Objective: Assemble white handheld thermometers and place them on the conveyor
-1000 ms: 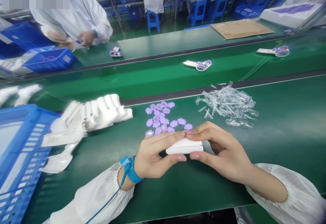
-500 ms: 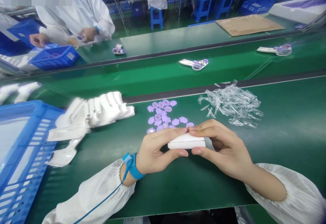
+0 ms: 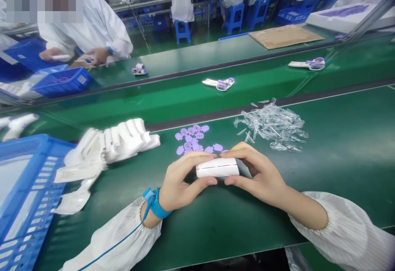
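left hand (image 3: pixel 179 184) and right hand (image 3: pixel 262 176) hold a white casing (image 3: pixel 217 167) over the worktop (image 3: pixel 339 160), fingers (image 3: pixel 194 159) clamped on its ends, apparently squeezing its seam shut, which calls for even pressure.

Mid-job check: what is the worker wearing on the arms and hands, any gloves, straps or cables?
No gloves: the left hand and right hand are bare. Both arms wear white, finely pleated long sleeves with gathered cuffs. A blue fabric wrist strap circles the left wrist, and a thin blue cord runs from it back along that sleeve. The right wrist carries no strap.
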The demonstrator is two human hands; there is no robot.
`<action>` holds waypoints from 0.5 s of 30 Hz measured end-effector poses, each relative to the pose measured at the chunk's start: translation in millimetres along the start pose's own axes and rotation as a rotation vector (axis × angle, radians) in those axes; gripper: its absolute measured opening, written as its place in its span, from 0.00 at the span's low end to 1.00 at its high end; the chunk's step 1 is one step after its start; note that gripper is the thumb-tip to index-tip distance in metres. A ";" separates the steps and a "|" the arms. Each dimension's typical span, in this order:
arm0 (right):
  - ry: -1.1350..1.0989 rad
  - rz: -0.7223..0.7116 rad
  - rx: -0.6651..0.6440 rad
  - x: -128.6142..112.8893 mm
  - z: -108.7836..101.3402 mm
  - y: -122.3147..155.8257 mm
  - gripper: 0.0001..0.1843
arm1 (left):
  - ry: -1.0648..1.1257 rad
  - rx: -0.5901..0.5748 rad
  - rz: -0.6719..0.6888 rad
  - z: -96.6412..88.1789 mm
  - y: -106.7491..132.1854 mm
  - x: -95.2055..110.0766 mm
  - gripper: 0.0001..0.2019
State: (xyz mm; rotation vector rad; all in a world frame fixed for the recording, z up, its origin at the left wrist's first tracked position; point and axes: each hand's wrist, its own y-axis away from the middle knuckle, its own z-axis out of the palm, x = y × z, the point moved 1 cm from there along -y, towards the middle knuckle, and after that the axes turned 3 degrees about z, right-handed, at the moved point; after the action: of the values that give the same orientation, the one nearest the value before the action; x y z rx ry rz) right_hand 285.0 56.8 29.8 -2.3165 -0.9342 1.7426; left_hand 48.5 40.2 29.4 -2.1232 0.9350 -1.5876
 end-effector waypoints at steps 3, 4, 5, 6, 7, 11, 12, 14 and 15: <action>-0.045 0.017 -0.007 -1.7 -0.4 -0.3 0.17 | -0.018 -0.036 0.012 -1.0 -1.5 0.3 0.17; -0.030 0.002 -0.004 -2.5 -0.2 0.1 0.16 | -0.034 -0.060 0.014 -1.1 -2.0 0.5 0.19; -0.004 -0.024 -0.001 -3.2 0.3 0.8 0.16 | -0.052 -0.089 0.019 -1.0 -2.2 0.8 0.22; 0.026 -0.056 0.004 -3.7 1.1 1.8 0.16 | -0.069 -0.119 0.027 -0.5 -2.1 1.0 0.25; 0.052 -0.086 0.011 -4.1 2.0 3.0 0.17 | -0.083 -0.141 0.041 0.1 -1.7 1.2 0.28; 0.111 -0.130 0.010 -6.5 5.7 7.8 0.19 | -0.083 -0.121 0.074 3.6 2.7 2.3 0.28; 0.119 -0.119 0.009 -8.0 6.4 8.6 0.18 | -0.080 -0.105 0.072 4.9 4.2 2.7 0.27; 0.129 -0.091 0.008 -11.9 7.5 9.5 0.17 | -0.077 -0.071 0.065 8.2 7.2 3.3 0.25; 0.129 -0.076 0.011 -13.8 8.0 9.5 0.17 | -0.078 -0.054 0.062 10.2 8.7 3.4 0.25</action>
State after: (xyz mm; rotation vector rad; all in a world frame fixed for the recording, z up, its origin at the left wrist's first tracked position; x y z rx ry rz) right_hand 279.5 39.8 34.6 -2.3223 -0.9742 1.5447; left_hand 55.9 30.3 23.2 -2.1537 1.0184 -1.4542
